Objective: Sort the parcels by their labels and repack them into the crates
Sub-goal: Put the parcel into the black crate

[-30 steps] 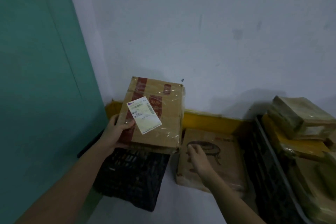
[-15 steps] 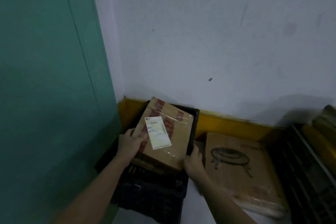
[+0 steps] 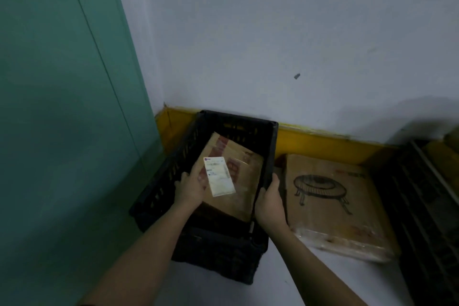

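Note:
A brown cardboard parcel (image 3: 238,171) with red tape and a white label (image 3: 218,180) lies inside a black slatted crate (image 3: 171,171) in the corner. My left hand (image 3: 190,187) holds the parcel's left edge, thumb on top beside the label. My right hand (image 3: 269,200) grips the crate's right rim, next to the parcel's right side. The parcel sits low in the crate, tilted slightly.
A flat cardboard box (image 3: 332,204) printed with a round table drawing lies on the floor right of the crate. A second dark crate (image 3: 422,206) stands at the far right. A green panel (image 3: 62,107) and a yellow skirting (image 3: 323,141) bound the corner.
The parcel has gone down from above the crate into it. My right hand moved from the flat box to the crate's right rim. The view tilted lower.

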A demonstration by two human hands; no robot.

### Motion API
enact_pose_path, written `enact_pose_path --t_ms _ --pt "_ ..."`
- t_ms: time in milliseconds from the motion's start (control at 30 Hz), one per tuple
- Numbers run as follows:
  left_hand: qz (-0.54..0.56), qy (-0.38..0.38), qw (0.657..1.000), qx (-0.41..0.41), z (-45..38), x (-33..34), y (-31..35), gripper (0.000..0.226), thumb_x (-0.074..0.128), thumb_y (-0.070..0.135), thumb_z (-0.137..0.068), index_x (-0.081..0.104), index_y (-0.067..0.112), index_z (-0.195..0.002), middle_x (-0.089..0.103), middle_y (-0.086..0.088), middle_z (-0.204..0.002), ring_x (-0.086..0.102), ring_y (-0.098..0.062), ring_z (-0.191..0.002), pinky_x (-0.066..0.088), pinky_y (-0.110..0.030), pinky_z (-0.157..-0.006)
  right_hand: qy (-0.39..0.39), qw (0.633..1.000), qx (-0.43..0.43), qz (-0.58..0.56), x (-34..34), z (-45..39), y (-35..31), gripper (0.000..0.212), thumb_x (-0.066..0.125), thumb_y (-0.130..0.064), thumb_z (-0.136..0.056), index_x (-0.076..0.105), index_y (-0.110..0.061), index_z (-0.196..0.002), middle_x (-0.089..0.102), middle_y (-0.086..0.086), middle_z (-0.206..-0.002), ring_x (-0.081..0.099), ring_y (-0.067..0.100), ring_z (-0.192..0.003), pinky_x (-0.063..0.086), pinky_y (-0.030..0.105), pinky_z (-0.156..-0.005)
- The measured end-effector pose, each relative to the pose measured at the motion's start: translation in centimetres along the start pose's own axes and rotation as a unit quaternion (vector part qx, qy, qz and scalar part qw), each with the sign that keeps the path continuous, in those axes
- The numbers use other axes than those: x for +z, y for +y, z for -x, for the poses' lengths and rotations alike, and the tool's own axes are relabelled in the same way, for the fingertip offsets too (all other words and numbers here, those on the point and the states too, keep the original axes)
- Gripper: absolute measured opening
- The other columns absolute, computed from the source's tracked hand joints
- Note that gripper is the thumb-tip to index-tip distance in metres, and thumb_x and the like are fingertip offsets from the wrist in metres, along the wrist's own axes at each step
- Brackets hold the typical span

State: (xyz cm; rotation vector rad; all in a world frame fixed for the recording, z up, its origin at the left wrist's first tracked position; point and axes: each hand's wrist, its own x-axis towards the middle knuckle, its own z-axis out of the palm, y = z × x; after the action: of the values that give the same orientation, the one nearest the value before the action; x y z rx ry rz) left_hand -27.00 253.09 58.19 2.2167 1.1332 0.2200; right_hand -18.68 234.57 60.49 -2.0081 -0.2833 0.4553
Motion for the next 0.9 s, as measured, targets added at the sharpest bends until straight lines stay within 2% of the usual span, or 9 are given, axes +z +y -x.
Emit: enact_pose_path --t_ms 67,133,200,267,433,533,700,833,900 --pt "-0.052 -0.063 0.995 -0.05 -0.6 0.0 -0.7 0.07 0.05 0.032 -0.099 0.01 0.043 -0.155 0.025 -0.021 -0.15 0.032 -0.048 -0.131 0.036 -0.049 -0.104 0.0 1.0 -0.007 -0.008 0.0 -0.1 0.0 0.056 0.036 -0.017 -0.107 0.014 -0.02 -0.158 0.065 0.016 -0.118 0.065 0.031 -0.095 0.047 0.029 -0.071" --pt "-0.106 -0.145 0.981 -0.07 -0.6 0.1 -0.9 0.083 0.057 0.038 -0.096 0.002 0.038 -0.157 -0.001 -0.014 -0.161 0.014 -0.047 -0.143 0.024 -0.047 -0.115 -0.028 1.0 0.012 0.0 -0.2 0.1 -0.1 0.063 0.036 -0.019 -0.108 0.001 -0.025 -0.16 0.066 0.006 -0.094 0.058 0.023 -0.067 0.043 0.03 -0.054" --pt "-0.16 -0.205 0.965 -0.038 -0.7 0.3 -1.2 0.09 0.062 0.047 -0.092 0.002 0.035 -0.158 -0.021 -0.009 -0.162 -0.006 -0.041 -0.149 0.011 -0.043 -0.119 -0.041 0.999 0.011 0.014 -0.4 0.0 0.0 0.067 0.038 -0.022 -0.107 -0.005 -0.028 -0.159 0.065 0.003 -0.088 0.053 0.019 -0.057 0.038 0.03 -0.046" --pt "-0.203 -0.23 0.952 -0.005 -0.8 0.4 -1.4 0.09 0.061 0.052 -0.091 0.003 0.036 -0.158 -0.026 -0.007 -0.162 -0.017 -0.038 -0.149 0.006 -0.045 -0.121 -0.044 0.999 0.006 0.024 -0.5 -0.1 0.2 0.068 0.038 -0.024 -0.107 -0.007 -0.03 -0.159 0.066 0.003 -0.095 0.053 0.016 -0.055 0.037 0.028 -0.044" --pt "-0.362 -0.25 0.897 0.047 -0.1 0.1 -0.4 0.078 0.044 0.061 -0.096 -0.002 0.043 -0.156 -0.017 -0.002 -0.165 -0.011 -0.038 -0.15 0.007 -0.059 -0.119 -0.04 0.999 0.009 0.024 -0.2 -0.5 0.6 0.069 0.038 -0.024 -0.107 -0.007 -0.031 -0.158 0.068 0.01 -0.102 0.053 0.015 -0.057 0.037 0.027 -0.045" --pt "-0.393 -0.258 0.88 0.063 -0.4 -0.6 0.2 0.096 0.054 0.074 -0.083 -0.005 0.048 -0.154 -0.018 0.003 -0.165 -0.014 -0.037 -0.15 0.008 -0.077 -0.106 -0.039 0.999 0.002 0.023 -0.1 -0.7 0.8 0.068 0.038 -0.024 -0.107 -0.006 -0.032 -0.159 0.065 0.015 -0.121 0.057 0.014 -0.061 0.039 0.026 -0.045" --pt "-0.399 -0.248 0.868 0.159 -1.4 0.3 -0.8 0.104 0.07 0.062 -0.079 -0.001 0.048 -0.154 -0.012 0.001 -0.166 -0.005 -0.042 -0.15 0.018 -0.064 -0.115 -0.028 0.999 0.008 0.021 0.1 -0.9 1.0 0.067 0.038 -0.023 -0.106 -0.003 -0.036 -0.157 0.063 0.014 -0.125 0.064 0.021 -0.071 0.042 0.028 -0.048" --pt "-0.365 -0.193 0.889 0.196 -2.9 1.3 -0.8 0.077 0.064 0.05 -0.09 0.019 0.044 -0.152 0.006 -0.004 -0.164 0.007 -0.043 -0.148 0.022 -0.056 -0.115 -0.028 0.999 0.004 0.025 0.0 -0.8 0.7 0.067 0.037 -0.02 -0.107 -0.003 -0.032 -0.159 0.066 0.009 -0.103 0.054 0.021 -0.056 0.038 0.029 -0.043" --pt "-0.352 -0.183 0.898 0.192 -3.7 1.7 -0.4 0.069 0.063 0.041 -0.093 0.024 0.044 -0.15 0.01 -0.003 -0.163 0.007 -0.043 -0.147 0.022 -0.055 -0.114 -0.032 0.999 0.003 0.028 0.0 -0.8 0.7 0.067 0.037 -0.02 -0.107 -0.003 -0.032 -0.159 0.065 0.011 -0.117 0.053 0.022 -0.056 0.038 0.029 -0.042"
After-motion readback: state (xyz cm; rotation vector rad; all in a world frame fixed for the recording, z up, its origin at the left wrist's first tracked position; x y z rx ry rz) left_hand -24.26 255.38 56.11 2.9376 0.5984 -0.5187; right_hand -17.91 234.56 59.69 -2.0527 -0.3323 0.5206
